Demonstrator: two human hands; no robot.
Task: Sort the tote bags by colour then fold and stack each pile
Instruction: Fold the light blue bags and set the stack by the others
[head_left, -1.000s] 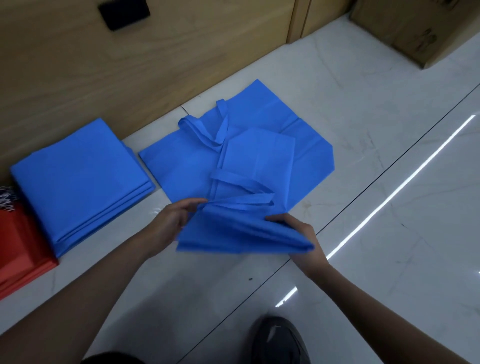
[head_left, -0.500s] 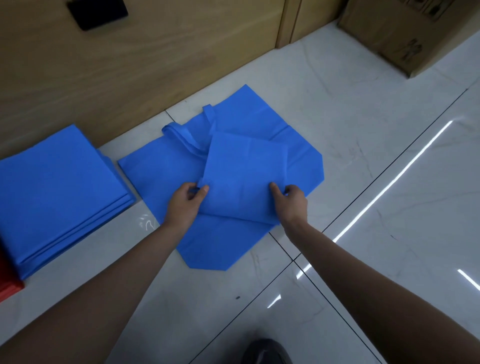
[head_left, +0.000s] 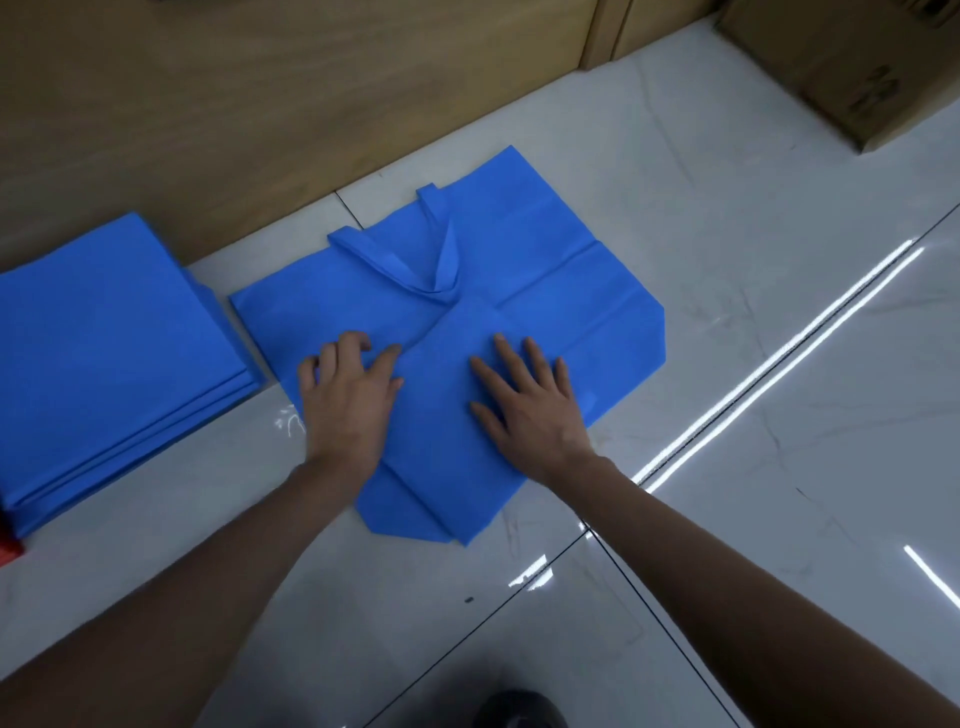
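Moved: both hands had released the edges they pinched a moment earlier and came down flat.
Folded bag (head_left: 439, 447): lay on the spread bag (head_left: 571, 270), middle of the floor (head_left: 753, 415).
Right hand (head_left: 530, 410): fingers straight and spread, pressing its top.
Left hand (head_left: 348, 400): fingers slightly bent, grasping nothing, at its left edge.
Doing it well: probably press from the centre outward, then carry it to the blue stack (head_left: 114, 353) at the left.

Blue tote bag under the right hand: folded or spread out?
Folded. The blue tote bag is a compact rectangle with layered edges, right hand flat on it, left hand at its edge, atop a larger spread bag.
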